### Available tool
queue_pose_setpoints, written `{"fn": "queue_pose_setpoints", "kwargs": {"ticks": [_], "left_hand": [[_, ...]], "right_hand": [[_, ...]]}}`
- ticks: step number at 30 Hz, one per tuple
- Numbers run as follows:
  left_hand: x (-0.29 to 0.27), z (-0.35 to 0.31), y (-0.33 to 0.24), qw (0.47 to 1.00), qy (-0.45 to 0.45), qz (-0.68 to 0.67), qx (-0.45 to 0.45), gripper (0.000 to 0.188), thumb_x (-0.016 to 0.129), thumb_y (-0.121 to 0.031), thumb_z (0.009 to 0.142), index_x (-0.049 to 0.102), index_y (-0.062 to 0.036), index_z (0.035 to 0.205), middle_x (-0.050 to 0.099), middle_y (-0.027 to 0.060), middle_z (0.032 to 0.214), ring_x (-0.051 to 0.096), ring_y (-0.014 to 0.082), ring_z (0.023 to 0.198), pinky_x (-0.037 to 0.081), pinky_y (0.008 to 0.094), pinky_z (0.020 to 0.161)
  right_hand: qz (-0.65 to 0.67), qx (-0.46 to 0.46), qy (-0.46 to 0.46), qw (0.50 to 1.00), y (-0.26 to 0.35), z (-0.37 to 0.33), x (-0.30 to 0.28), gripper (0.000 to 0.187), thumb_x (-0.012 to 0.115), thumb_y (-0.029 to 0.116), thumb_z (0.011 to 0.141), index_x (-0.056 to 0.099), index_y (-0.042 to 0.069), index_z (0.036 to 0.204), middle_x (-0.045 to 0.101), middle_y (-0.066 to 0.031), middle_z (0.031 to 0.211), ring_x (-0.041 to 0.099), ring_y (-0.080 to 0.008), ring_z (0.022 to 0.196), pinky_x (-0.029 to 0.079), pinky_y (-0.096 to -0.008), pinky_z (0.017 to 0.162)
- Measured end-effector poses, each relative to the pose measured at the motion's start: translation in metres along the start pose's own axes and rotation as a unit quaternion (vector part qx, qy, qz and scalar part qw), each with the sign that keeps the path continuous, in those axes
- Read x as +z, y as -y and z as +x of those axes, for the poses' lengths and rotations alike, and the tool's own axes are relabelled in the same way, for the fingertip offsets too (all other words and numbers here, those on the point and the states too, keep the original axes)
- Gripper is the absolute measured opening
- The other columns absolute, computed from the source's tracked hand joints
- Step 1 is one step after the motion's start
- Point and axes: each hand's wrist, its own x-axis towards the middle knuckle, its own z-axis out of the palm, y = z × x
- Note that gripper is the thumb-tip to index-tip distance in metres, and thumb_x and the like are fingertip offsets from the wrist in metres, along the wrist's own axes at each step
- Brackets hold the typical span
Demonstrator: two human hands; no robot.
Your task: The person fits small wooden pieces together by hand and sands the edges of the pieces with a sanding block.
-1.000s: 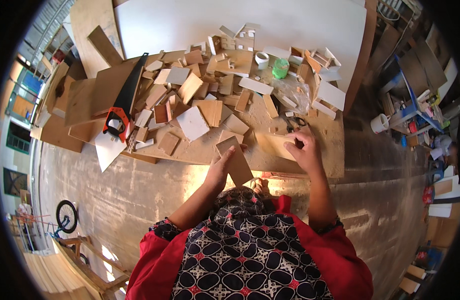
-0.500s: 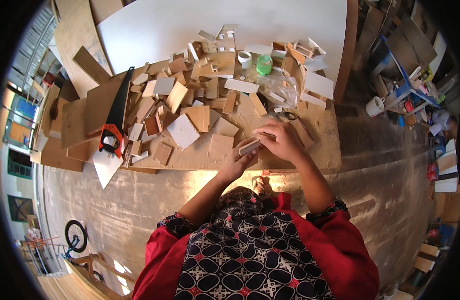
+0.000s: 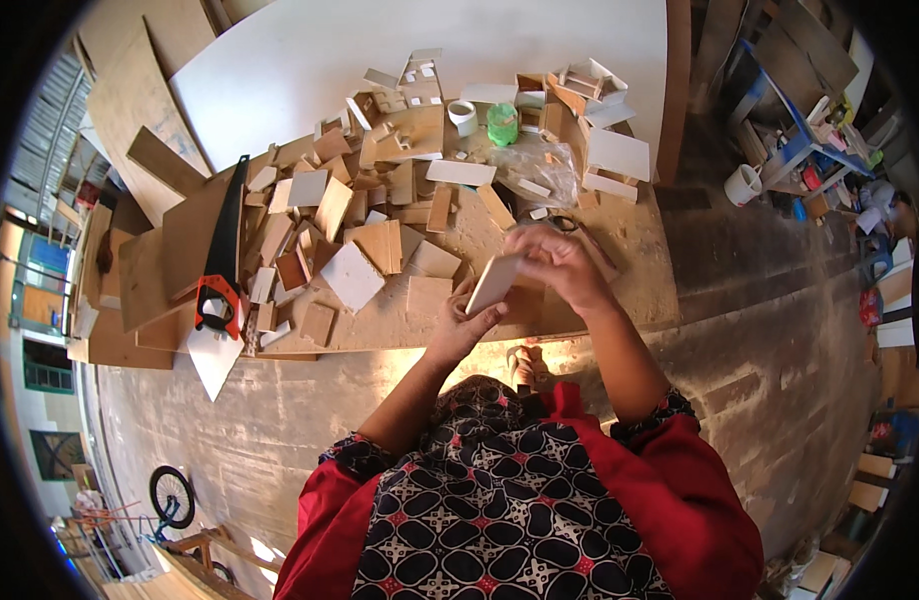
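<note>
One pale board point(image 3: 493, 285), left hand point(image 3: 460, 328) closed on it, right hand point(image 3: 560, 265) by its upper end, grip unclear.

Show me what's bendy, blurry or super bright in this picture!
Head view: the white panel looks curved at its left edge, likely fisheye distortion; same view: fingers of the right hand look smeared; same view: the floor glows by the workbench.

The left of 2 hands point(image 3: 458, 330) grips a pale board point(image 3: 492, 285) near a workbench point(image 3: 642, 285).
</note>
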Motion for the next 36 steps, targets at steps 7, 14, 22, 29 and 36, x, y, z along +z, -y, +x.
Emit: {"fn": "queue_pose_setpoints", "kwargs": {"ticks": [7, 14, 22, 29, 36], "left_hand": [[-0.008, -0.003, 0.000, 0.993, -0.075, -0.092, -0.025, 0.034, 0.070, -0.001, 0.083, 0.064, -0.0001, 0.117, 0.061, 0.0045, 0.117, 0.063, 0.0171, 0.098, 0.049, 0.0301, 0.089], [-0.011, -0.005, 0.003, 0.988, -0.138, -0.073, 0.017, 0.059, 0.067, 0.010, 0.079, 0.051, -0.0047, 0.133, 0.058, 0.0053, 0.109, 0.065, 0.0140, 0.088, 0.053, 0.0265, 0.078], [-0.006, 0.002, -0.006, 0.963, -0.208, 0.157, 0.073, 0.072, 0.066, 0.007, 0.072, 0.043, -0.0050, 0.140, 0.056, 0.0027, 0.095, 0.057, 0.0086, 0.072, 0.050, 0.0235, 0.064], [-0.020, 0.003, 0.015, 0.961, -0.145, 0.235, 0.016, 0.038, 0.064, 0.005, 0.077, 0.059, 0.0012, 0.114, 0.063, 0.0063, 0.104, 0.060, 0.0099, 0.086, 0.052, 0.0270, 0.077], [-0.008, -0.003, 0.028, 0.984, -0.093, 0.129, 0.075, 0.023, 0.061, -0.001, 0.084, 0.063, -0.0004, 0.107, 0.066, 0.0055, 0.098, 0.061, 0.0145, 0.095, 0.051, 0.0289, 0.082]], "right_hand": [[0.057, 0.086, -0.244, 0.964, 0.005, -0.014, -0.044, 0.017, 0.061, 0.016, 0.093, 0.057, 0.008, 0.107, 0.063, -0.0015, 0.085, 0.060, -0.0070, 0.066, 0.046, -0.0204, 0.051], [-0.383, 0.016, -0.237, 0.893, -0.002, -0.019, -0.029, 0.021, 0.062, 0.018, 0.091, 0.056, 0.005, 0.106, 0.062, -0.0112, 0.070, 0.063, -0.0232, 0.059, 0.047, -0.0338, 0.051], [-0.492, -0.075, -0.146, 0.855, -0.017, -0.008, 0.003, 0.021, 0.061, 0.020, 0.088, 0.055, 0.010, 0.106, 0.064, -0.0170, 0.071, 0.064, -0.0373, 0.066, 0.049, -0.0467, 0.059], [-0.401, -0.031, -0.091, 0.911, -0.036, -0.032, 0.026, 0.026, 0.064, 0.018, 0.083, 0.057, 0.001, 0.102, 0.063, -0.0225, 0.074, 0.064, -0.0414, 0.070, 0.049, -0.0469, 0.059], [-0.369, -0.037, -0.058, 0.927, -0.062, -0.051, 0.026, 0.019, 0.063, 0.011, 0.083, 0.063, -0.001, 0.098, 0.064, -0.0231, 0.080, 0.064, -0.0400, 0.073, 0.051, -0.0443, 0.062]]}}
